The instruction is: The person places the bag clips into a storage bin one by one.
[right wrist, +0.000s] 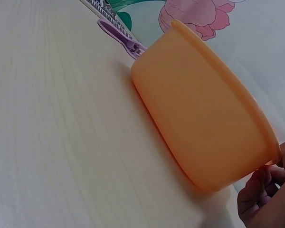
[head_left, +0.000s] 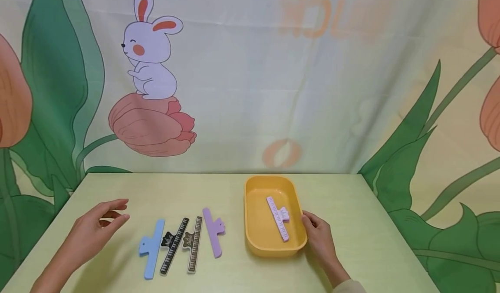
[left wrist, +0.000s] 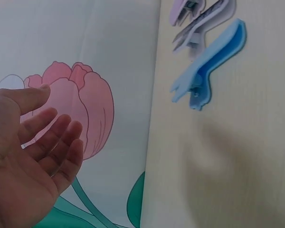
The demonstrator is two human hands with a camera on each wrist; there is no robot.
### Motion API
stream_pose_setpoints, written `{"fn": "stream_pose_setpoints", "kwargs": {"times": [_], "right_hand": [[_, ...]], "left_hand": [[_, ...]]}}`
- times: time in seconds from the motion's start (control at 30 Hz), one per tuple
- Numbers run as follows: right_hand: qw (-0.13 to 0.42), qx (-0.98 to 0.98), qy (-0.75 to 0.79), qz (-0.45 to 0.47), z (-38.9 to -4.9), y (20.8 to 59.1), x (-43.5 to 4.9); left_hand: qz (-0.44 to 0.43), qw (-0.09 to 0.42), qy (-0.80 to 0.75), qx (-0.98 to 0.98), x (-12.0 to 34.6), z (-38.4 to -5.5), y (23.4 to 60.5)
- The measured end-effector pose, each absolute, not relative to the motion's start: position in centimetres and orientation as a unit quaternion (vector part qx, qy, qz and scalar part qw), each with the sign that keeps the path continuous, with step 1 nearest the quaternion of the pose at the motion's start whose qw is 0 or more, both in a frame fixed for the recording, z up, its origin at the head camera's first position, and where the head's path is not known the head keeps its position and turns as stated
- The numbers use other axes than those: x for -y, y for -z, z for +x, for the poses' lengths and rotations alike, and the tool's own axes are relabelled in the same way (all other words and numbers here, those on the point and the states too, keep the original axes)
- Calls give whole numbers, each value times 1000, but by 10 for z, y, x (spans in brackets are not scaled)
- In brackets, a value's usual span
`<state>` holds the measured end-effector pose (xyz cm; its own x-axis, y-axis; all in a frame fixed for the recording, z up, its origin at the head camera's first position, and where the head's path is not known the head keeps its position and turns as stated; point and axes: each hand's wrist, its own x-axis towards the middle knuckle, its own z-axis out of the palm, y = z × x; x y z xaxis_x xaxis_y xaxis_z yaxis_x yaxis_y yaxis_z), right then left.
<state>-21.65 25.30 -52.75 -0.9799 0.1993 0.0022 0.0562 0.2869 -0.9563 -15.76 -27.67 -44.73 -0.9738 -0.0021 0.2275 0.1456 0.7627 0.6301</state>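
My left hand [head_left: 90,232] hovers above the table's left side, empty, its fingers relaxed and slightly bent. Nearest it lies a light blue clip [head_left: 155,249], seen edge-on in the left wrist view. Right of that are a black piano-key clip [head_left: 175,245], a similar brownish clip [head_left: 195,245] and a purple clip [head_left: 212,236], spaced out in a row. At the right stands a yellow plastic basin [head_left: 250,223], with a pale lilac piano-key clip [head_left: 277,219] lying inside. My right hand [head_left: 321,238] holds the basin's right rim, with fingers tucked below it in the right wrist view.
The pale green table [head_left: 371,236] ends at the back against a printed cloth [head_left: 234,89] with a rabbit and tulips. The basin's raised walls stand between the purple clip and my right hand.
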Motion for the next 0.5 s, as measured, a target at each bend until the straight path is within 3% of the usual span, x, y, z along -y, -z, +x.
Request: {"fn": "stream_pose_setpoints", "kwargs": {"times": [0.27, 0.5], "right_hand": [[57, 801, -590, -78, -215, 525, -251], [59, 802, -589, -84, -216, 525, -252]], "left_hand": [[-44, 110, 345, 931, 282, -150, 461], [-22, 56, 341, 938, 283, -149, 468]]}}
